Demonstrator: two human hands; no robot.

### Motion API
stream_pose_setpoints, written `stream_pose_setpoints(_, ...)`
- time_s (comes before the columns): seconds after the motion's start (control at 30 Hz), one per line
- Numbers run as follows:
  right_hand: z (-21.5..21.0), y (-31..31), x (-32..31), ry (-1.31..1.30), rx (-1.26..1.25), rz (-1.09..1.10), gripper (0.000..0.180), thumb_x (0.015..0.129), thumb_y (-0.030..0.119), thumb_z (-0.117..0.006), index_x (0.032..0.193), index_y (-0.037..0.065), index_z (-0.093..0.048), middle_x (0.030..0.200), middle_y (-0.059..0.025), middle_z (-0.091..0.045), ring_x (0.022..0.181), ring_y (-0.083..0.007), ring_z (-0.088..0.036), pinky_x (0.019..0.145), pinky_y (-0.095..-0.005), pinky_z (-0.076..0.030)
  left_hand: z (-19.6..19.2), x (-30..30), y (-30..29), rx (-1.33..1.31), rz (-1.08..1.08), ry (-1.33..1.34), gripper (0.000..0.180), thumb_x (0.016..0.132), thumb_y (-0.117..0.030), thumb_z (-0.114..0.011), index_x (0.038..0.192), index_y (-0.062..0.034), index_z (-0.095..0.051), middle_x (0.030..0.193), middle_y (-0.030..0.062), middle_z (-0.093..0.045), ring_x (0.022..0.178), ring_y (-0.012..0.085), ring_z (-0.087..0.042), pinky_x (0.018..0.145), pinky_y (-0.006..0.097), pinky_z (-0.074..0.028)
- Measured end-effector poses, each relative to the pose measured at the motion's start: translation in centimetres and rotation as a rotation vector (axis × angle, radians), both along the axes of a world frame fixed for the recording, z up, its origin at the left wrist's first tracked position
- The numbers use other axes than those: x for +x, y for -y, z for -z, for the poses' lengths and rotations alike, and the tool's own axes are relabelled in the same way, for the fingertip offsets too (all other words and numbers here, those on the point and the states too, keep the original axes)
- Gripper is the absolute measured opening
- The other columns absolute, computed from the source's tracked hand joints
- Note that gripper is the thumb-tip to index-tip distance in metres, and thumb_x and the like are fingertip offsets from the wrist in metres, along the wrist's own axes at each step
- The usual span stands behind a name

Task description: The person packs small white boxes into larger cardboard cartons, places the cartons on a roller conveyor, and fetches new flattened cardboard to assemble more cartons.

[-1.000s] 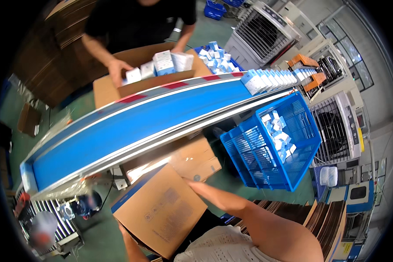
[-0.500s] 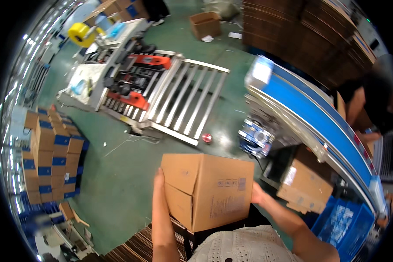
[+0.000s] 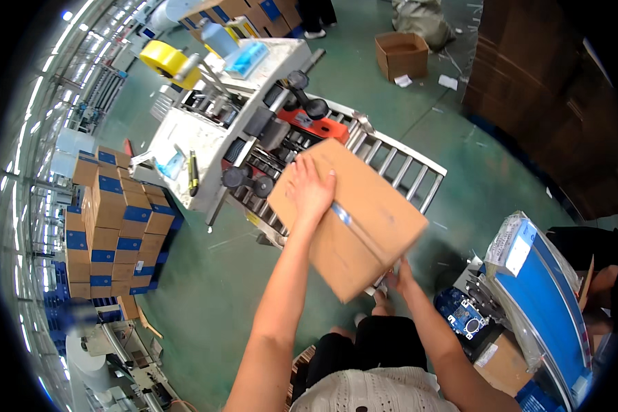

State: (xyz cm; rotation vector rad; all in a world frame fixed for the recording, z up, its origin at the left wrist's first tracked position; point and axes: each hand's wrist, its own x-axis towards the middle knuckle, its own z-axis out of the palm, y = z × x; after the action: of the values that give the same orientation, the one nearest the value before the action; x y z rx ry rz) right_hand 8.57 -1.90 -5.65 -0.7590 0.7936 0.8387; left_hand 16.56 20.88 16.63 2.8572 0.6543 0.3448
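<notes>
A brown cardboard box (image 3: 384, 206) is held tilted in front of me, its lower edge toward my feet. A short strip of clear tape shows on its seam. My left hand (image 3: 312, 189) lies flat on the box's upper left part, fingers spread and stretched out. My right hand (image 3: 402, 276) grips the box's near right corner from below, its fingers partly hidden. Behind the box is a carton sealing machine (image 3: 254, 134) with black rollers and an orange arm, and the box covers part of its roller conveyor (image 3: 419, 172).
A yellow tape roll (image 3: 163, 60) sits atop the machine; a utility knife (image 3: 193, 173) lies on its side table. Stacked boxes (image 3: 110, 226) stand left. On the right are a blue belt conveyor (image 3: 539, 292), a person's arm and tall cardboard stacks (image 3: 529, 89). An open box (image 3: 399, 56) stands farther back.
I have turned toward the sealing machine, carrying the box up to its roller end. My left hand has moved from the box's side onto its top face; the box has swung round and tilted.
</notes>
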Motion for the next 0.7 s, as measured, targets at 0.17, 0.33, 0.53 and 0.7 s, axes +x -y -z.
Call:
stream_pose_setpoints(0.17,-9.1,-2.9,9.5,0.614,-0.292,-0.028,0.055,0.083,0.056,-0.041,0.104,0.006,-0.046,0.096,-0.0073,-0.050,0.084,-0.0185,-0.047,0.063,-0.0303,-0.042,7.4,-0.7,3.5,0.039,0.180,-0.094,0.068,0.083,-0.041,-0.046,0.133,-0.0008,-0.023,0.140,0.0176,-0.020,0.130,0.0327,-0.017,0.102,0.055,-0.012)
stream_pose_setpoints(0.33,-10.9,-5.6,9.5,1.100,-1.120,-0.556,0.043,0.081,0.029,-0.058,0.094,-0.009,-0.041,0.094,-0.0305,-0.045,0.089,-0.0418,-0.050,0.072,-0.0446,-0.044,8.4,0.6,3.1,0.044,0.171,-0.095,0.068,0.084,-0.038,-0.045,0.133,0.0024,-0.021,0.139,0.0188,-0.021,0.130,0.0333,-0.017,0.102,0.054,-0.011)
stream_pose_setpoints(0.53,-11.8,-13.3,15.1,1.136,-1.048,-0.571,0.047,0.082,0.037,-0.054,0.094,-0.007,-0.046,0.095,-0.0307,-0.050,0.085,-0.0420,-0.054,0.069,-0.0447,-0.047,7.3,3.4,-5.2,0.024,0.166,-0.189,0.066,0.085,-0.037,-0.041,0.132,0.0042,-0.022,0.139,0.0199,-0.022,0.129,0.0348,-0.019,0.103,0.049,-0.016)
stream_pose_setpoints(0.7,-13.4,-14.7,14.5,1.546,-0.734,-0.584,0.040,0.084,0.038,-0.050,0.089,-0.001,-0.051,0.094,-0.0265,-0.056,0.078,-0.0411,-0.057,0.066,-0.0441,-0.047,7.2,2.3,-7.5,-0.019,0.422,-0.323,0.058,0.086,-0.037,-0.039,0.129,0.0006,-0.032,0.136,0.0210,-0.026,0.126,0.0357,-0.026,0.101,0.047,-0.022)
